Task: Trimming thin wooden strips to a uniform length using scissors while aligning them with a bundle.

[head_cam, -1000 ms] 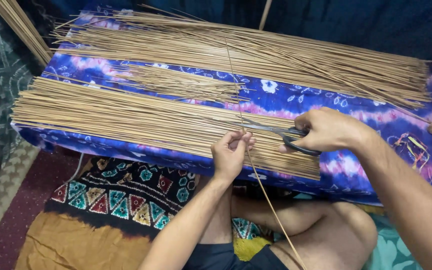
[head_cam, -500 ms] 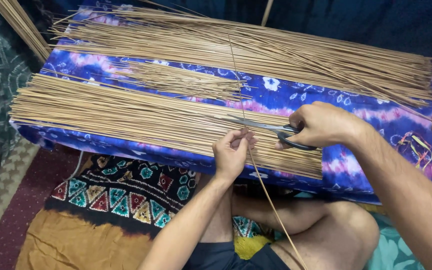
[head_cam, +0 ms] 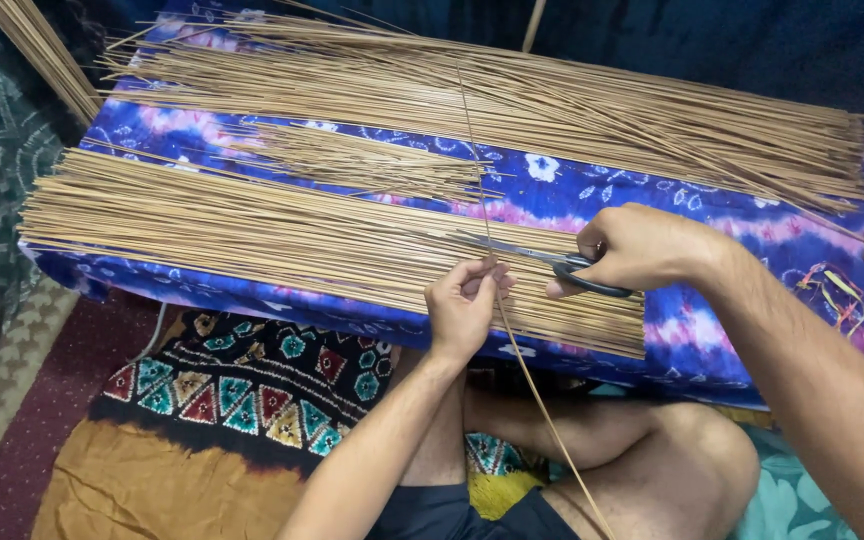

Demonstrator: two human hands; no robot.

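The fingers (head_cam: 480, 275) of the left hand (head_cam: 462, 305) are pressed together in a pinch on a single thin stick (head_cam: 497, 300), which runs from the far bundle, through the pinch, and down over the person's lap toward the bottom edge of the view. The right hand (head_cam: 637, 245) is closed around the dark handles of a pair of scissors (head_cam: 552, 262), its fingers curled through and over the loops; the metal blades point left and lie just beside the pinched stick, close to the left fingertips. Whether the blades touch the stick cannot be told.

Both hands hover over the near bundle of sticks (head_cam: 282, 225), a long flat layer of pale tan sticks lying side by side across the worktop (head_cam: 592, 195), which is covered with a blue and purple flowered cloth. A smaller loose cluster of sticks (head_cam: 372, 165) lies in the middle, and a larger far bundle (head_cam: 552, 100) stretches along the back edge. Below the worktop, a patterned mat (head_cam: 242, 385) with coloured triangles lies on the floor beside the person's bare folded legs (head_cam: 642, 450)
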